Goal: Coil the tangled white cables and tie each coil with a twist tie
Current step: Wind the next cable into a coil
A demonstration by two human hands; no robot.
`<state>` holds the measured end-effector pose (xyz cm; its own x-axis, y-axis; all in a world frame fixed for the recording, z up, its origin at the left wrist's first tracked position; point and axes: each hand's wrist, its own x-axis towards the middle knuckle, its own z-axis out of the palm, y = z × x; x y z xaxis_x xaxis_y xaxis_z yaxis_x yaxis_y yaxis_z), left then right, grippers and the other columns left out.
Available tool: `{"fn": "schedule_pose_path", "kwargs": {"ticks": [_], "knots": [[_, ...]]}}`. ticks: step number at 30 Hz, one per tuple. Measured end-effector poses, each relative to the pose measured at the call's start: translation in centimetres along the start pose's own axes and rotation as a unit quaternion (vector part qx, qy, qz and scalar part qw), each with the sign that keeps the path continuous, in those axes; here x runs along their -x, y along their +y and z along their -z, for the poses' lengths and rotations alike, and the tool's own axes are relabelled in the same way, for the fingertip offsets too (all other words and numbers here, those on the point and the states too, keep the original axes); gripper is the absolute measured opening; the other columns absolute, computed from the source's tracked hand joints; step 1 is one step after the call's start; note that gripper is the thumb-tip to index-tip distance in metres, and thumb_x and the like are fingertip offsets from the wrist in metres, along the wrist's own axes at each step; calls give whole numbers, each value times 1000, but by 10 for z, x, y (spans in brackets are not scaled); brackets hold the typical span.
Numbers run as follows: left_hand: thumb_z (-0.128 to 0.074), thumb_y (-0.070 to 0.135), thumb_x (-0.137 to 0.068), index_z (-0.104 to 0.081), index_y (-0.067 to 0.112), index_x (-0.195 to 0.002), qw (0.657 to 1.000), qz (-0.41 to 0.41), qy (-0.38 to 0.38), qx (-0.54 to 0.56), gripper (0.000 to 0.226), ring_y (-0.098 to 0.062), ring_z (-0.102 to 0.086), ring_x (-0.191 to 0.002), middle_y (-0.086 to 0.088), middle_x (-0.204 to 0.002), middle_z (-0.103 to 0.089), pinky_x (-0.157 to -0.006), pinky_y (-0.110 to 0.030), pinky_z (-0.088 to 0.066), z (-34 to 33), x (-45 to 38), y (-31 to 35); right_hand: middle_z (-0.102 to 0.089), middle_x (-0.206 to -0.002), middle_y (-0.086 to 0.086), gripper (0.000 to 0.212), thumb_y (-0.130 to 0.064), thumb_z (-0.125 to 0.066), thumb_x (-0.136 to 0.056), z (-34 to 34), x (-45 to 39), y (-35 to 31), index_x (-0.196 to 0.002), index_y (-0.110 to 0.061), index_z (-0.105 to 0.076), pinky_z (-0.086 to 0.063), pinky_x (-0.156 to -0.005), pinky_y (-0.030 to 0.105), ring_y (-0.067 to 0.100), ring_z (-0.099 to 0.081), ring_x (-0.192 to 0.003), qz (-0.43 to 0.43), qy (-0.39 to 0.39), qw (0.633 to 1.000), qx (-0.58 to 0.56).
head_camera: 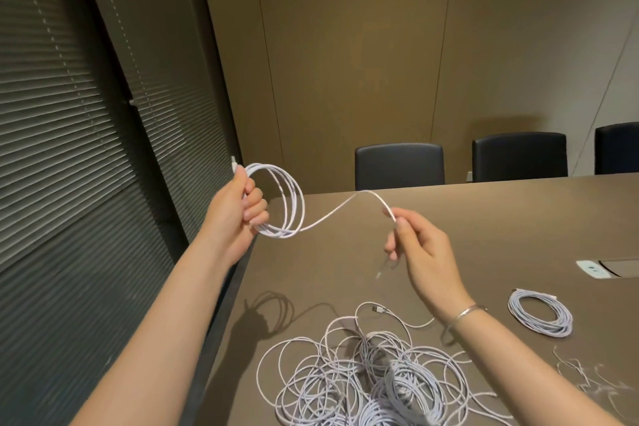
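1. One long brown table [484, 218] fills the lower right, with three dark chairs [399, 166] behind its far edge.
2. A tangled heap of white cables [373, 373] lies on the table's near part.
3. A finished coil [539, 313] rests flat on the table, right of the heap and apart from it.
4. The left hand [238, 211] is raised beside the table's left edge, fingers curled round a coil of several loops [287, 201].
5. The right hand [418, 245], a bracelet [465, 313] on its wrist, pinches the loose cable [345, 206] running from that coil.
6. Thin twist ties [587, 377] lie scattered at the table's right.
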<state>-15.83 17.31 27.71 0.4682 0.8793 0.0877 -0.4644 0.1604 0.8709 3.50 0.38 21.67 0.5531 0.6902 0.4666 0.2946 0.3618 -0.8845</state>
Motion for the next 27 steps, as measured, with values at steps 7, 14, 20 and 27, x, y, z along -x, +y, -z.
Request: {"fn": "schedule_pose_path", "kwargs": {"ticks": [7, 14, 20, 27], "knots": [[-40, 41, -103, -42, 15, -69, 994, 10, -69, -87, 43, -7, -19, -39, 5, -49, -23, -40, -20, -16, -37, 23, -28, -66, -75, -9, 39, -6, -51, -97, -47, 14, -32, -127, -30, -57, -53, -63, 31, 8, -56, -57, 75, -102, 991, 38], [-54, 45, -93, -44, 16, -66, 977, -14, -78, -197, 41, -9, -31, -39, 5, -48, -34, -40, -22, -21, -61, 43, -42, -69, -74, -1, 29, -23, -57, -91, -66, 24, -26, -117, -27, -67, -54, -64, 36, 12, -60, -55, 170, -76, 965, 184], [-39, 40, -104, -34, 19, -66, 996, 38, -76, -39, 43, -10, -24, -45, 3, -55, -29, -44, -22, -26, -56, 29, -37, -65, -72, -6, 24, -22, -65, -89, -61, 33, -19, -102, -30, -48, -52, -64, 35, 11, -62, -58, 93, -102, 980, 146], [-33, 43, -104, -32, 20, -66, 988, 82, -84, 98, 45, -6, -23, -37, 7, -46, -23, -37, -17, -27, -33, 14, -6, -68, -82, -1, 20, -41, -49, -94, -29, 23, 13, -87, -22, -49, -43, -67, 33, 28, -62, -88, 50, -165, 862, 477]]}}
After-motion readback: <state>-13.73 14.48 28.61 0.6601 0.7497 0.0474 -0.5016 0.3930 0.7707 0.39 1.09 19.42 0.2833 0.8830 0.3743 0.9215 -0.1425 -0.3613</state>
